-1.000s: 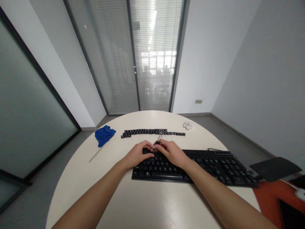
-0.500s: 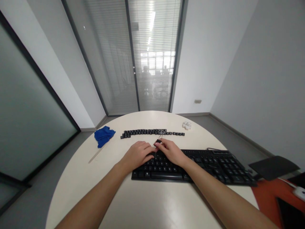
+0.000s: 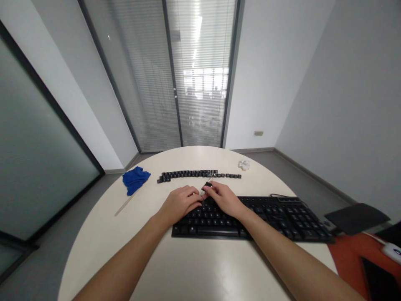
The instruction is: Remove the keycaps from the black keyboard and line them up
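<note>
A black keyboard (image 3: 216, 231) lies on the table, with both hands over its upper left part. My right hand (image 3: 224, 198) is closed on a small wire keycap puller (image 3: 208, 184), its dark body between the fingers and its thin wire loops pointing away from me. Close beside it, my left hand (image 3: 181, 202) has bent fingers drawn together at the puller's pale near end. What those fingertips grip, if anything, is hidden. Beyond the hands, loose black keycaps (image 3: 184, 174) are lined up in rows on the table.
On the round white table (image 3: 181, 267), a blue cloth (image 3: 135, 179) and a thin wooden stick (image 3: 125, 203) lie at left. A crumpled white tissue (image 3: 244, 164) sits at the back right. Past the right edge is an orange surface (image 3: 347, 259) with a dark flat device (image 3: 379, 278).
A pale end of the puller now shows between the hands, and the left fingertips have shifted slightly. The view has drifted a little; the keyboard and keycap rows have stayed put.
</note>
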`<state>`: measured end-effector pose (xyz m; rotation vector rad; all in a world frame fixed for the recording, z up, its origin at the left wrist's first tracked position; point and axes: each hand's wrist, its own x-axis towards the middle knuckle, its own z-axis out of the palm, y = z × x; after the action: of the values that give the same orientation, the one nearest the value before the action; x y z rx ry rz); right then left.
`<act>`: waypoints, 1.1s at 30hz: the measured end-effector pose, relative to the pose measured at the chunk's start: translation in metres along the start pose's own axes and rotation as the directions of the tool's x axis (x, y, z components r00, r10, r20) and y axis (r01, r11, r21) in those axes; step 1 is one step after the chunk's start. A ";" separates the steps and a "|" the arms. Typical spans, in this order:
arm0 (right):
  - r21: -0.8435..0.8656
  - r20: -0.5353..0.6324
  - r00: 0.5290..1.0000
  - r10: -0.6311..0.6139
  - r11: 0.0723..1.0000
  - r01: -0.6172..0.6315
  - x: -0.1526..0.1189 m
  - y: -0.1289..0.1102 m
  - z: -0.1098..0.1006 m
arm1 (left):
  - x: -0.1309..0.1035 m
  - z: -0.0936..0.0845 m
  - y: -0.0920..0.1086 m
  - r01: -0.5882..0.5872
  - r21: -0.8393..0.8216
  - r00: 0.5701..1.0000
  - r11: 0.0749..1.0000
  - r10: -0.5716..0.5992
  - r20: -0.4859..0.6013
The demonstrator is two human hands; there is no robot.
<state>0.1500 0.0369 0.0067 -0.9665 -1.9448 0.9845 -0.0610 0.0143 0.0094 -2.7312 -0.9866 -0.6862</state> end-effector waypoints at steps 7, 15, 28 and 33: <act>0.175 0.024 1.000 0.008 0.985 -0.012 0.005 0.005 0.000 | -0.002 0.002 -0.002 0.025 -0.029 0.999 0.999 -0.026 -0.029; 0.291 0.023 0.998 0.053 0.955 -0.058 0.006 0.004 -0.001 | 0.000 -0.001 0.000 -0.014 0.059 0.999 0.998 0.016 -0.041; 0.206 -0.020 0.998 0.056 0.977 -0.051 0.004 -0.003 0.000 | -0.003 0.001 -0.003 -0.093 0.165 0.983 0.982 0.117 -0.141; 0.184 -0.051 0.996 0.069 0.981 -0.059 0.004 0.001 0.002 | -0.003 0.001 -0.004 -0.141 0.252 0.978 0.957 0.174 -0.112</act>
<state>0.1468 0.0404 0.0067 -0.9468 -1.7514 1.1379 -0.0653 0.0159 0.0071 -2.4821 -0.7580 -0.6624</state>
